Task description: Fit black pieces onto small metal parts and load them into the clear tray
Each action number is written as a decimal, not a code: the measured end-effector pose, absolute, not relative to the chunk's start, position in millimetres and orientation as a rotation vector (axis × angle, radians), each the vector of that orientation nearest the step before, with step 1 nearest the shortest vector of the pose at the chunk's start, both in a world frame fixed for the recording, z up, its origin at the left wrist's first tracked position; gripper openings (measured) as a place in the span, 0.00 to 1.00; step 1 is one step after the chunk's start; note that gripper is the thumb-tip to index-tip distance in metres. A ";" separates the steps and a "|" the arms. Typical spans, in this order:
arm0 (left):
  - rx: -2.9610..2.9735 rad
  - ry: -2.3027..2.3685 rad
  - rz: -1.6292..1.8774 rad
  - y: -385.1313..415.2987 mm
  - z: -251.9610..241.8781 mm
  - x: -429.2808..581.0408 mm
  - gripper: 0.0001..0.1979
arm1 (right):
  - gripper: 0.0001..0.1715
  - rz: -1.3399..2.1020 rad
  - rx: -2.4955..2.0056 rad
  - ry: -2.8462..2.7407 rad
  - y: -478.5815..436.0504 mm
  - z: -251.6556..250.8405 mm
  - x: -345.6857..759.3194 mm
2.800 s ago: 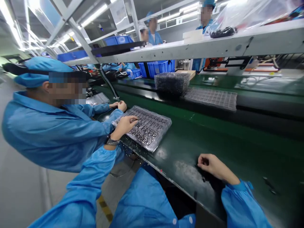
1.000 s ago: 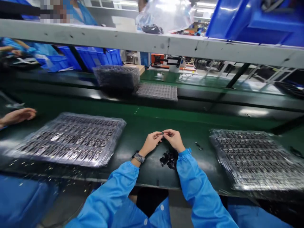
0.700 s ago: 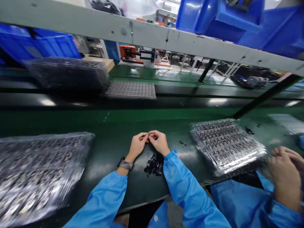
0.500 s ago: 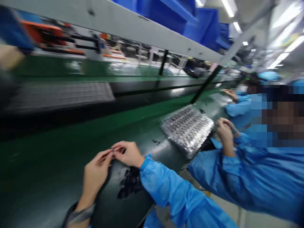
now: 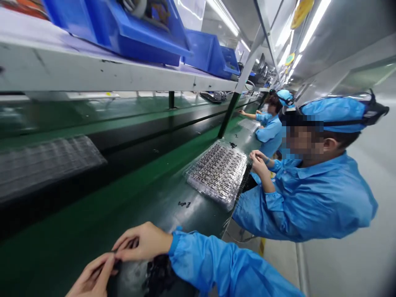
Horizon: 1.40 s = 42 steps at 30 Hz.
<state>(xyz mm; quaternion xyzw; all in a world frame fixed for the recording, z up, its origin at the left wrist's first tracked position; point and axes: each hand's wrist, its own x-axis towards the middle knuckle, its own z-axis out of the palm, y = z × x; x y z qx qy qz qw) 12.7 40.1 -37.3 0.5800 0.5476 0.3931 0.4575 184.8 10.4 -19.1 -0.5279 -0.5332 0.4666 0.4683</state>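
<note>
At the lower left, my left hand (image 5: 94, 275) has its thumb and fingers pinched together. Its fingertips meet those of my right hand (image 5: 144, 244), which is also closed in a pinch and comes out of a blue sleeve. A small dark piece seems to sit between the fingertips, too hidden to name. Below my right hand lies a pile of small black pieces (image 5: 159, 274) on the dark green table (image 5: 133, 206). A few more black pieces (image 5: 185, 204) lie farther up the table.
A clear tray with rows of small parts (image 5: 218, 171) lies ahead on the right, beside a person in blue (image 5: 309, 194). Another tray (image 5: 52, 161) is at the left. Blue bins (image 5: 139, 33) stand on the shelf (image 5: 123, 76) above. A post (image 5: 229, 113) rises behind the tray.
The view has swung to the right and up, so my hands now appear lower and farther left. Both stay pinched together. More of the neighbouring person is visible.
</note>
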 end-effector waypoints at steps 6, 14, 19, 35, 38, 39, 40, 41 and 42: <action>1.318 1.168 1.021 21.6 -10.2 27.0 0.29 | 0.23 1.304 -1.241 -1.156 6.1 0.4 191.4; 1.245 1.033 1.110 11.7 -18.4 33.5 0.22 | 0.22 1.137 -1.226 -1.464 5.8 -1.1 195.6; 1.250 1.012 1.085 15.1 -27.5 33.4 0.19 | 0.23 1.132 -1.245 -1.531 9.3 -8.2 201.5; 1.234 1.058 1.109 17.2 -36.0 32.5 0.16 | 0.19 0.850 -1.380 -1.731 3.0 -10.4 195.4; 1.264 1.081 1.110 16.4 -38.2 33.7 0.14 | 0.23 0.834 -1.376 -1.755 1.4 -9.4 195.3; 1.266 1.080 1.111 16.0 -38.6 34.2 0.13 | 0.24 0.835 -1.373 -1.756 1.5 -9.8 195.7; 1.259 1.074 1.113 15.6 -38.9 34.6 0.12 | 0.25 0.835 -1.368 -1.756 1.8 -10.5 196.1; 1.247 1.066 1.118 15.2 -39.0 34.9 0.11 | 0.26 0.835 -1.363 -1.757 2.3 -11.2 196.5; 1.233 1.058 1.124 14.8 -39.0 35.1 0.10 | 0.27 0.833 -1.358 -1.759 2.8 -12.0 196.8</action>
